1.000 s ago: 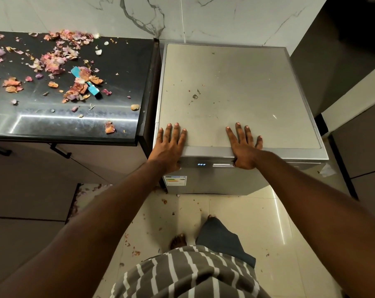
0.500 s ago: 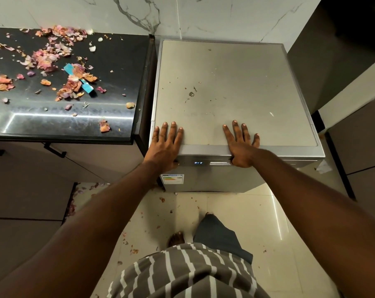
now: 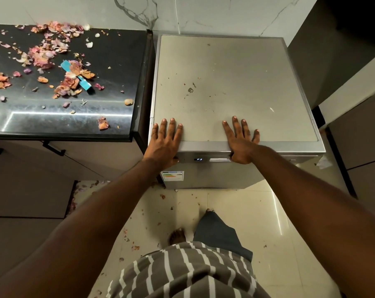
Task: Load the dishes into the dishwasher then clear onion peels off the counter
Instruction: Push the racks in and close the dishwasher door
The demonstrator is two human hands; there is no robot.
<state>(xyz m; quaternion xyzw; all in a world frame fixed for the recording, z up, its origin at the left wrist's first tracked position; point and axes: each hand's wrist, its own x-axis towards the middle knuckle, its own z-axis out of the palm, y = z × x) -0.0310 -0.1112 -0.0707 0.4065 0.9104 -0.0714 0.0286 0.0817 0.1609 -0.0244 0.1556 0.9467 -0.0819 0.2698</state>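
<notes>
Both hands lie flat with fingers spread wide on the front edge of the dishwasher [image 3: 236,87], the left hand [image 3: 164,144] at its near-left corner, the right hand [image 3: 240,141] further right, holding nothing. Onion peels [image 3: 53,54] litter the black desk [image 3: 117,61] at ten o'clock, around a blue strip [image 3: 84,83].

Onion peels [image 3: 53,67] on counter [image 3: 117,61], left of dishwasher [image 3: 236,82]; both hands on its front edge.

— Where are the hands?
— Both arms reach forward; the left hand [image 3: 164,145] lies flat on the front edge of the dishwasher [image 3: 231,87], fingers straight.
— And the right hand [image 3: 241,143]?
— Further right on that edge, fingers spread flat, thumb tucked under the lip.
</notes>
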